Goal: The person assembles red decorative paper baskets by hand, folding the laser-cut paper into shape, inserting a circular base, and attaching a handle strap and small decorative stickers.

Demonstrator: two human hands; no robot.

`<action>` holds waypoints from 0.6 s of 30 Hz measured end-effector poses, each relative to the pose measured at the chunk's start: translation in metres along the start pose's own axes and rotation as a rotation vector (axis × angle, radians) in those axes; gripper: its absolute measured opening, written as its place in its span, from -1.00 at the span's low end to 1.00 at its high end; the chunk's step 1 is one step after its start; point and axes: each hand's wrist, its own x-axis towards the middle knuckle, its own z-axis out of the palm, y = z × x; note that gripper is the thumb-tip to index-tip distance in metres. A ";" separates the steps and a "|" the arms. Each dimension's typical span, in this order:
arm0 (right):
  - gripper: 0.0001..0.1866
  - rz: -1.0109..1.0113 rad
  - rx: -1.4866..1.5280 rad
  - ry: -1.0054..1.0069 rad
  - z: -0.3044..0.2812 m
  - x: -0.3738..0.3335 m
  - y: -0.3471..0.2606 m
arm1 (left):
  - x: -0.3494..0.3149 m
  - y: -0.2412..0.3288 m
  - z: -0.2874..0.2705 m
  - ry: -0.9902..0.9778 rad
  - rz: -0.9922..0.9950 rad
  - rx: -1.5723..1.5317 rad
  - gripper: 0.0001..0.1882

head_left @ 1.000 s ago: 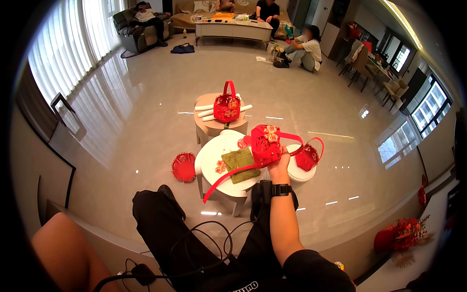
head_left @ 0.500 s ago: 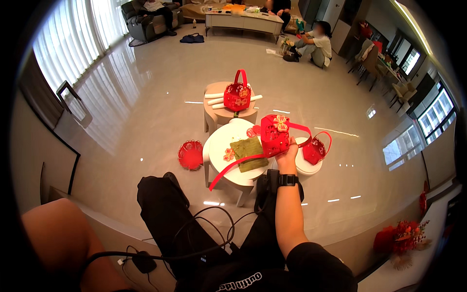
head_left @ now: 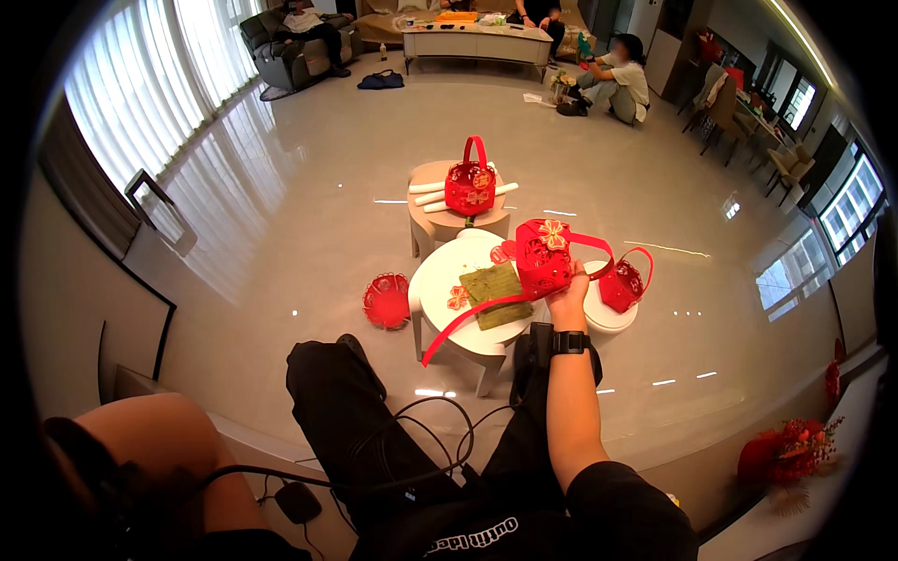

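Note:
My right hand (head_left: 565,297) grips a red felt basket (head_left: 543,264) from its lower right side, holding it above the white round table. A red flower with a gold outline (head_left: 554,235) sits on the basket's side. One red strap (head_left: 591,247) loops out to the right. Another long red strip (head_left: 456,331) hangs loose toward the lower left. Under it, a folded olive-green cloth or sheet (head_left: 494,285) lies on the table (head_left: 440,266), with a red-and-gold flower piece (head_left: 457,297) beside it. My left arm (head_left: 140,430) is bent at the lower left; its hand is out of sight.
A finished-looking red basket (head_left: 470,190) and white rolls (head_left: 430,198) stand on a beige stool (head_left: 418,220). Another red basket (head_left: 621,286) rests on a white stool (head_left: 608,320). A red openwork bowl shape (head_left: 386,301) lies on the floor. Black cables (head_left: 468,421) cross my lap. People sit farther back.
The whole view has shifted, so things appear farther right. My left arm has drawn lower, and a black band now shows on it. My right hand still holds the basket.

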 end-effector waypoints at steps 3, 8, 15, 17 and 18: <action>-0.46 0.010 0.018 -0.051 0.000 0.005 0.005 | 0.001 0.010 -0.004 -0.002 -0.030 0.032 -0.67; -0.41 -0.019 -0.037 0.023 -0.008 0.008 -0.006 | -0.006 0.000 -0.001 0.034 -0.009 0.000 -0.70; -0.41 0.007 -0.015 -0.060 -0.005 0.012 0.003 | -0.004 -0.002 0.079 -0.094 0.120 -0.497 -0.67; -0.41 -0.011 -0.022 -0.052 -0.010 0.011 -0.004 | 0.004 0.003 0.084 -0.205 0.075 -0.693 -0.65; -0.41 -0.019 -0.024 -0.039 -0.012 0.012 -0.006 | 0.005 0.002 0.082 -0.235 0.055 -0.681 -0.65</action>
